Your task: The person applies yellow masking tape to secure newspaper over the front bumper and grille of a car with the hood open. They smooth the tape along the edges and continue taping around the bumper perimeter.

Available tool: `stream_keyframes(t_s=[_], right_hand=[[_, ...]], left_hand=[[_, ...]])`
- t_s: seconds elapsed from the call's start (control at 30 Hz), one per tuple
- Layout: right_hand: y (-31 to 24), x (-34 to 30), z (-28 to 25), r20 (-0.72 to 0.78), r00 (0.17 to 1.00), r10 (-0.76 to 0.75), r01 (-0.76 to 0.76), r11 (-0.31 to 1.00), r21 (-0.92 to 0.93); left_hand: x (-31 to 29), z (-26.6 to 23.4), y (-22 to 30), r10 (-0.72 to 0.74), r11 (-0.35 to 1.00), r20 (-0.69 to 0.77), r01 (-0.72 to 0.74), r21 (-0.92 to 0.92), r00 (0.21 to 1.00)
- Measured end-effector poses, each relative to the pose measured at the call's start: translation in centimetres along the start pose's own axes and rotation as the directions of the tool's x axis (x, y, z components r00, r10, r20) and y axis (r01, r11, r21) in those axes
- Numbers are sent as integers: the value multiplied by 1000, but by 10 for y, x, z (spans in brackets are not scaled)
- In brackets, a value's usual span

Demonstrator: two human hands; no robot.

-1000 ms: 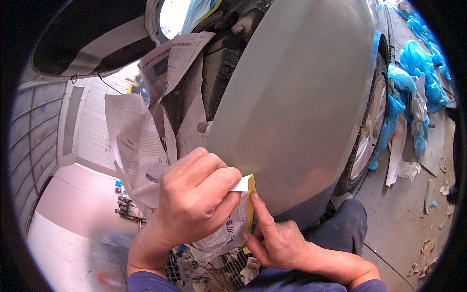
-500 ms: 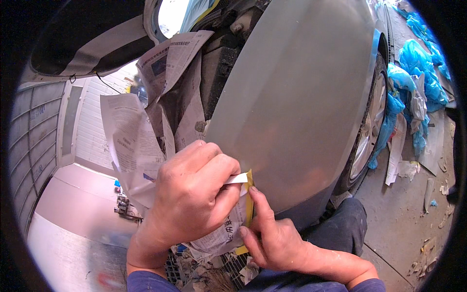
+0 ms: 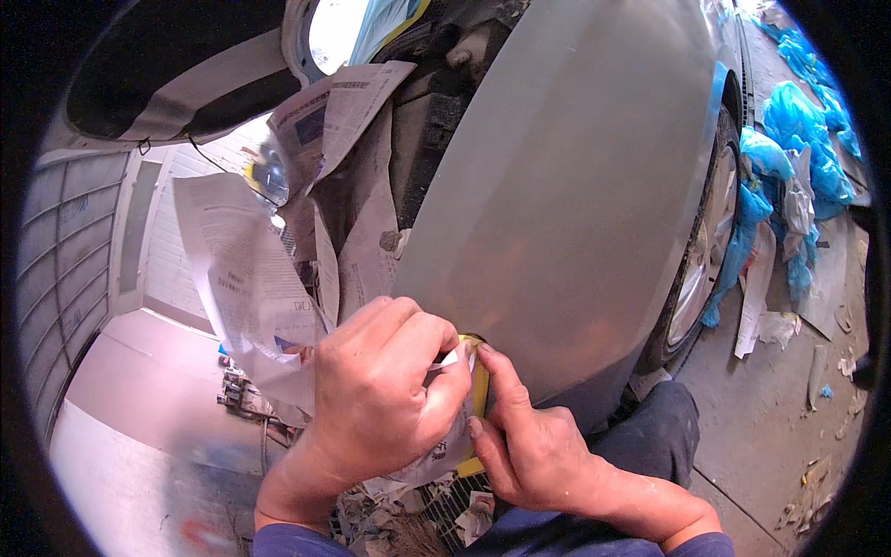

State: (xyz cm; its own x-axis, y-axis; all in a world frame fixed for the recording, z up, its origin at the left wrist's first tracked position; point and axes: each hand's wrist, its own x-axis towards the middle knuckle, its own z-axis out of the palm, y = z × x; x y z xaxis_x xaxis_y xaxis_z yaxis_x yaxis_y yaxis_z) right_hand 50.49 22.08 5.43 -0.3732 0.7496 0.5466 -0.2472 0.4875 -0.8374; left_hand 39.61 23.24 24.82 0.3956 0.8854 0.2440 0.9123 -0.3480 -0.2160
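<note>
In the head view, your left hand [image 3: 390, 385] had its thumb and forefinger closed on a white flap [image 3: 449, 359] that looked like part of the printed paper [image 3: 445, 447] hanging just below it, at the lower tip of the grey body panel [image 3: 566, 213]. A strip of yellow tape [image 3: 480, 395] ran along the paper's right side, by the panel's edge. Your right hand [image 3: 543, 455] had its forefinger stretched out to the top of that tape and its thumb set lower, near the same strip, with a gap between the two; I could not tell whether its curled fingers gripped anything. The step in hand seemed to be seating the taped paper against the edge, and it called, I judged, for a taut flap on the left and firm, even pressure from the right fingertip, without a crease. Around that, loose newspaper sheets [image 3: 246, 269] stood up left of the panel, close by your left hand, and could have snagged on it. The dark engine bay [image 3: 432, 139] lay open behind them, under a raised hood [image 3: 200, 70]. Your bent knee [image 3: 654, 432] took up the space below the panel, near your right forearm, while the wheel [image 3: 701, 251] and crumpled blue plastic [image 3: 798, 121] lay farther right, well apart from your hands.
</note>
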Motion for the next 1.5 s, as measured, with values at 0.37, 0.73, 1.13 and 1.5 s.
stream_keyframes(t_s=[0.37,0.73,1.13,1.5], right_hand=[[-3,5,6,-96,993,-63,52,993,-108],[-11,12,-7,-70,994,-84,64,966,-251],[-15,11,-13,-35,998,-51,42,973,-229],[-9,10,-20,-18,999,-47,41,960,-278]], left_hand=[[-10,15,-1,-65,997,-141,58,-54,988],[1,-18,-12,140,989,60,-137,-61,988],[-6,-23,-13,135,988,161,-121,-94,978],[-32,-3,5,79,997,56,-77,-23,995]])
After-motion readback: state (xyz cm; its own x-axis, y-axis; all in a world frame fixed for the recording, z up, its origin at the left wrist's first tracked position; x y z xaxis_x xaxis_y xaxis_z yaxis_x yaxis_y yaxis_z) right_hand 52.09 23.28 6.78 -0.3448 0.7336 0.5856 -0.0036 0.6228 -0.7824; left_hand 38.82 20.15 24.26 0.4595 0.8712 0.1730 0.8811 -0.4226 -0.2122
